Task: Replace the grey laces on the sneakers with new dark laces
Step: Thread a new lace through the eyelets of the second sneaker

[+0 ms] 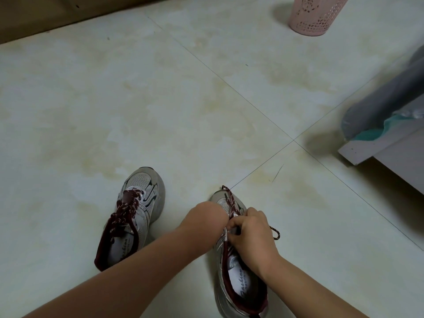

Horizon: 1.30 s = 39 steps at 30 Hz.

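Observation:
Two grey-white sneakers with dark red lining stand on the tiled floor. The left sneaker (pixel 135 214) carries a dark red speckled lace threaded and bunched over its tongue. Over the right sneaker (pixel 238 288) both my hands work on its dark red lace (pixel 230 198). My right hand (pixel 250 235) pinches the lace's dark tip beside the eyelets. My left hand (pixel 206 214) is curled over the sneaker's front; what it holds is hidden. One lace end loops out to the right of my right hand.
A pink perforated bin (pixel 314 14) stands at the back right. A grey roll in plastic (pixel 387 97) lies on a pale board (pixel 376 143) at the right. Brown furniture (pixel 34 17) runs along the back left.

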Available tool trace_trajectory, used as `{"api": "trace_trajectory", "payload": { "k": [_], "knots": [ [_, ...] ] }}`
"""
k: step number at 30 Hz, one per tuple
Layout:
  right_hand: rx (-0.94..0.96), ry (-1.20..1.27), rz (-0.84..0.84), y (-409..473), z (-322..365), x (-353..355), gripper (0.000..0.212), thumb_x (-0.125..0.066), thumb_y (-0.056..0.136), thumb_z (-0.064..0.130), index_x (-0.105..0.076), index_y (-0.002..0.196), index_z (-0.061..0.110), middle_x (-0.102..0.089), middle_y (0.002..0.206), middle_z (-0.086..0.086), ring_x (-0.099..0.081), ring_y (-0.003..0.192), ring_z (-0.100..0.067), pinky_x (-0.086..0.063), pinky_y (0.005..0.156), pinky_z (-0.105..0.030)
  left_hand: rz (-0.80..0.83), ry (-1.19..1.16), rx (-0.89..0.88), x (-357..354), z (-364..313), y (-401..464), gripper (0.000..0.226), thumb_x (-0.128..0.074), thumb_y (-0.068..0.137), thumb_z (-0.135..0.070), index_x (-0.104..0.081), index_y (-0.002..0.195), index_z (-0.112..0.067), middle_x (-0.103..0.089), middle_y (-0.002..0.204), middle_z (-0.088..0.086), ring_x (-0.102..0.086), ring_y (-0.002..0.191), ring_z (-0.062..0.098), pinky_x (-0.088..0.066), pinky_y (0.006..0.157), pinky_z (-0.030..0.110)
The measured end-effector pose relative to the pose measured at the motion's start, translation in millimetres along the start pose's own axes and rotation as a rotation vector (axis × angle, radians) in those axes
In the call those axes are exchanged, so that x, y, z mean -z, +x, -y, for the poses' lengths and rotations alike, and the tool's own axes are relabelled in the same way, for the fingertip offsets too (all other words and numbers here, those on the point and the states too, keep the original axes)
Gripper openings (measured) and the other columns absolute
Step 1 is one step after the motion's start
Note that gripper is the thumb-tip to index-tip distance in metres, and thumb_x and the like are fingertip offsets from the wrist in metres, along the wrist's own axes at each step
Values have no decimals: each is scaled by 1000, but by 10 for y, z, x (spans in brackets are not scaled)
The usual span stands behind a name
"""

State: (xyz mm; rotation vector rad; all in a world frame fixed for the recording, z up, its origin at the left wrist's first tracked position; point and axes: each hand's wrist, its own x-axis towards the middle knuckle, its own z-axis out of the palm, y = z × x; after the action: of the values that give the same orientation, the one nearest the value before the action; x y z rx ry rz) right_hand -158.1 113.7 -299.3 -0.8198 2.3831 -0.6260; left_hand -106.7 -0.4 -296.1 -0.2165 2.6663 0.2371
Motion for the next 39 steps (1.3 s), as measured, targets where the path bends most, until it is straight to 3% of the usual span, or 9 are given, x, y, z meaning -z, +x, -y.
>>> {"api": "trace_trajectory", "payload": {
  "k": [7,10,16,22,25,28,33,37,39],
  "knots": [
    [-23,-145,4,38,57,-79,24,-47,89,11,-67,96,23,-35,92,2,-32,96,-17,-30,75,-27,-97,-407,126,-35,126,-67,19,-61,84,-30,-71,94,-17,-68,99,2,-56,99,18,-37,82,27],
    [17,-154,48,51,66,-4,23,-42,88,9,-62,97,16,-32,94,1,-31,97,-19,-31,75,-28,-247,-504,332,-98,2,-187,25,-59,78,-49,-53,91,-28,-51,94,-9,-44,101,12,-34,89,30],
    [70,-228,113,95,126,227,19,-46,89,15,-62,82,22,-42,101,2,-36,104,-20,-29,79,-29,-115,-735,473,-103,-225,-224,36,-62,73,-38,-35,89,-19,-44,96,-2,-43,95,19,-37,79,30],
    [-115,527,57,92,285,792,37,-48,82,-10,-45,55,15,-48,69,2,-47,62,-4,-33,53,-9,-185,-1030,579,-188,-327,-232,28,-57,81,-24,-33,93,-14,-52,93,5,-49,76,17,-35,56,24],
    [-85,1065,114,55,446,1235,30,-46,89,0,-48,62,14,-65,73,-5,-61,75,-17,-46,75,-25,-180,-1151,644,-198,-294,-230,34,-60,79,-22,-32,97,-13,-55,93,5,-53,72,12,-39,53,20],
    [-38,1429,94,30,534,1563,28,-45,87,11,-52,60,10,-61,58,-10,-62,57,-25,-58,70,-40,-156,-1314,664,-226,-283,-212,54,-62,62,-32,-32,106,-20,-56,103,7,-60,89,21,-53,78,36],
    [-224,913,-10,71,368,1317,26,-40,96,9,-43,70,12,-46,55,-4,-33,47,-15,-37,48,-26,-234,-1494,597,-308,-239,-96,86,-70,49,-28,-36,128,-32,-51,120,4,-58,105,24,-51,92,43],
    [-197,-31,120,54,165,958,23,-50,93,36,-48,108,18,-61,96,-7,-56,77,-23,-40,67,-29,-379,-1197,424,-250,-274,-106,63,-58,74,4,-44,133,-15,-42,123,-3,-44,119,13,-33,90,5],
    [-156,-394,304,-7,136,816,34,-50,91,46,-52,108,18,-62,105,-5,-58,98,-26,-42,73,-30,-406,-1114,366,-273,-291,-105,65,-53,76,3,-39,137,-15,-43,133,-3,-42,124,11,-32,97,10]
  ]
}}
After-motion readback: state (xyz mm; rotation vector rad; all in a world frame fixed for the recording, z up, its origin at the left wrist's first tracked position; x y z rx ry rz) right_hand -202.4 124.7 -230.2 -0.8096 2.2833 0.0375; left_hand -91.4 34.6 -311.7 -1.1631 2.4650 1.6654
